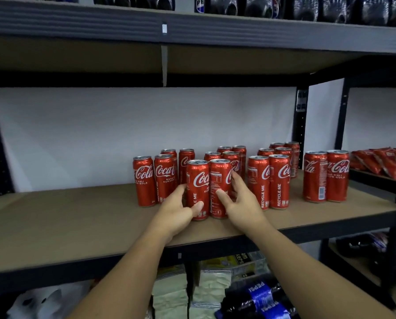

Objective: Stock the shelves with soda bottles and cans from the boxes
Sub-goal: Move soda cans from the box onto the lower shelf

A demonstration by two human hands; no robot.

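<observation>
Two tall red Coca-Cola cans stand side by side on the brown middle shelf (77, 217). My left hand (178, 210) grips the left can (198, 180), thumb across its front and fingers round its left side. My right hand (238, 199) grips the right can (220, 178), thumb on its front and fingers behind its right side. Both cans stand upright on the board, in front of several more red cans (268, 178) set out in pairs.
A pair of cans (326, 176) stands apart at the shelf's right end. The upper shelf (192, 26) carries dark Pepsi bottles (307, 8). Below lie Pepsi bottles (259, 295), stacked packages and a white bag. Red packets (378, 162) fill the neighbouring rack. The shelf's left half is bare board.
</observation>
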